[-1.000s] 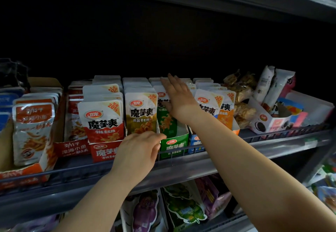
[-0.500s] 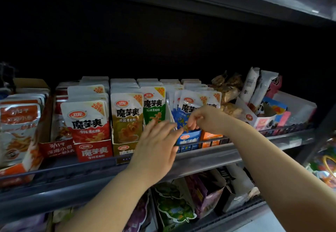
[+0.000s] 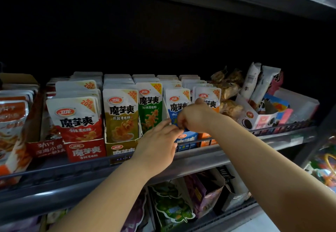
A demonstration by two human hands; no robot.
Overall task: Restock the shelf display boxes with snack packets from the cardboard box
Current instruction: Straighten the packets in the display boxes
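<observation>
**Right hand down off the packet tops, now curled at the blue packet**

Your right hand (image 3: pixel 197 118) lay flat across the packet tops a second ago. Now it sits low, just above the blue display box (image 3: pixel 187 139). Its fingers are curled and seem to pinch the lower front of the blue konjac packet (image 3: pixel 177 104), though the exact grip is partly hidden. Your left hand (image 3: pixel 159 143) has slid right to the left front of the blue display box. Its fingers are straight, with the tips touching the same packet right beside your right-hand fingers.

Step in hand looks like seating and facing up the front packet, not fetching. The blue konjac packet stands upright in the blue display box, with more packets stacked behind it. The green packet (image 3: pixel 150 108) stands in the row just left of that box and the orange packet (image 3: pixel 209 98) just right.

Next move likely calls for nudging the packet square, letting go, then going back for more stock. The supply cardboard box is not in view.
</observation>
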